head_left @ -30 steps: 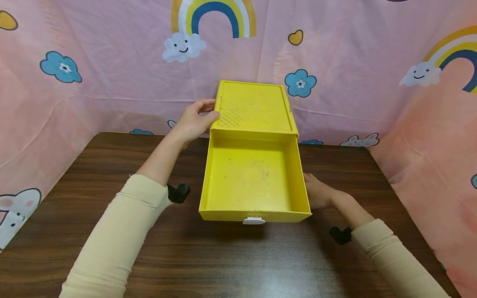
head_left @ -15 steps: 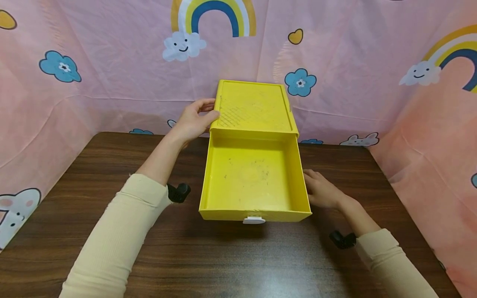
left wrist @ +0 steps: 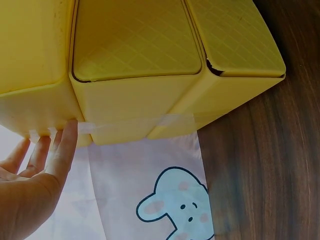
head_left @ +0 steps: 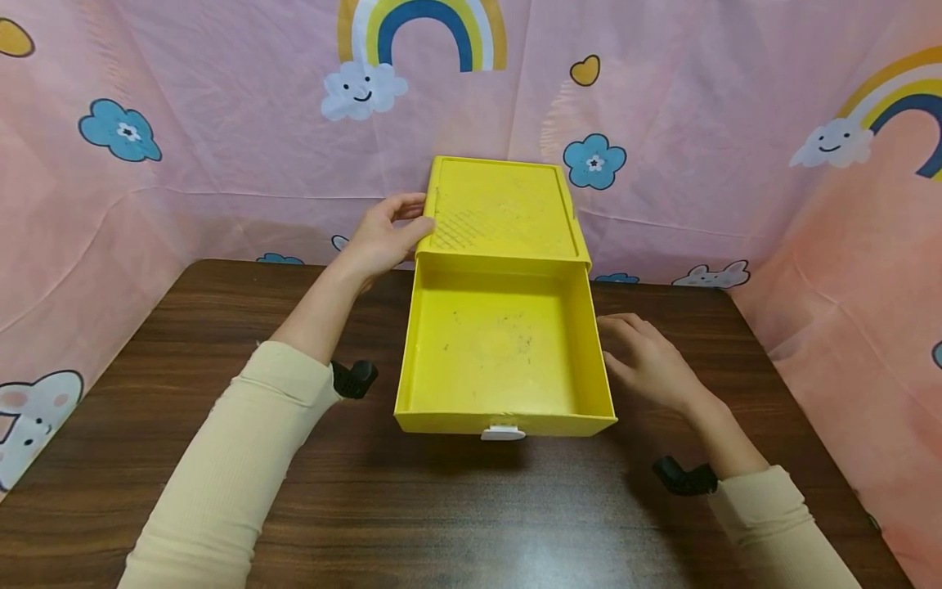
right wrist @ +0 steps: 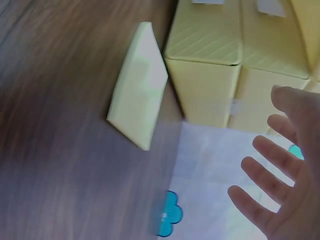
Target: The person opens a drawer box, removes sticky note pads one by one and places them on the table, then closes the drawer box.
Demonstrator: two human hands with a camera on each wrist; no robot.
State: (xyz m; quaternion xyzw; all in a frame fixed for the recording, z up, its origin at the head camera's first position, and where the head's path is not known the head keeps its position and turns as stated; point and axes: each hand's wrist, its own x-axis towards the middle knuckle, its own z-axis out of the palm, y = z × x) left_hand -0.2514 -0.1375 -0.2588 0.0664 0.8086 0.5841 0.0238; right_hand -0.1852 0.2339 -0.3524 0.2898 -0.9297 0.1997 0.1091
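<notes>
A yellow drawer unit [head_left: 508,209] stands at the back, its top drawer [head_left: 489,352] pulled out and empty, with a white handle [head_left: 503,433]. My left hand [head_left: 384,237] touches the unit's left side near the top. In the left wrist view, the left hand [left wrist: 42,175] has its fingers extended against the yellow side wall. Beside the drawer's right wall is my right hand [head_left: 651,364], holding nothing visible. The right wrist view shows the right hand [right wrist: 285,165] with fingers spread, near the stacked drawers [right wrist: 207,90].
A pale yellow block [right wrist: 140,90] lies on the dark wooden table [right wrist: 60,150] beside the unit in the right wrist view. A pink printed cloth [head_left: 257,98] hangs behind and at both sides of the table. Black straps with a small device circle both wrists.
My right hand has risen along the drawer's right side toward the back, and more of its fingers show. The left hand and the drawer have stayed in place.
</notes>
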